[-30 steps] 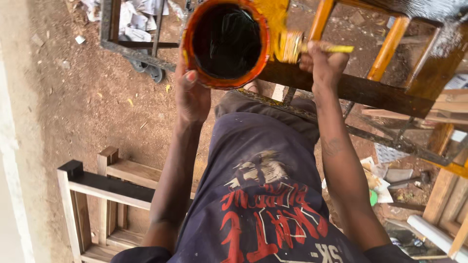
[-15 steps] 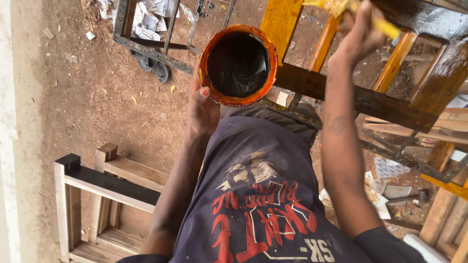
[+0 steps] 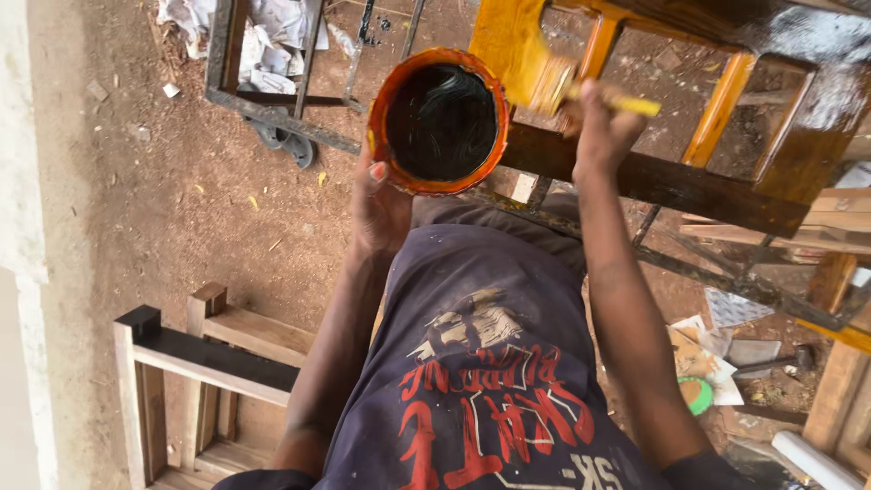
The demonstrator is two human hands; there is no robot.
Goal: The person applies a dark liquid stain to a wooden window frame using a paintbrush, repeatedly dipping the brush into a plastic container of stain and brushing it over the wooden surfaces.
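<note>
Orange-rimmed tin (image 3: 442, 120) of dark varnish sits gripped in left hand (image 3: 379, 207); right hand (image 3: 603, 127) clasps brush (image 3: 564, 87).

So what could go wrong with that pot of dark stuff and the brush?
The open can is held up in the left hand over the person's lap, so a tilt might spill dark liquid on the shirt. The wet brush in the right hand might drip, or an arm could smear the glossy frame.

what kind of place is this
Probably an outdoor carpentry or furniture-finishing yard: bare dirt ground, a wet varnished wooden frame, an unfinished wooden frame, and a tin of dark varnish held beside a paintbrush.
</note>
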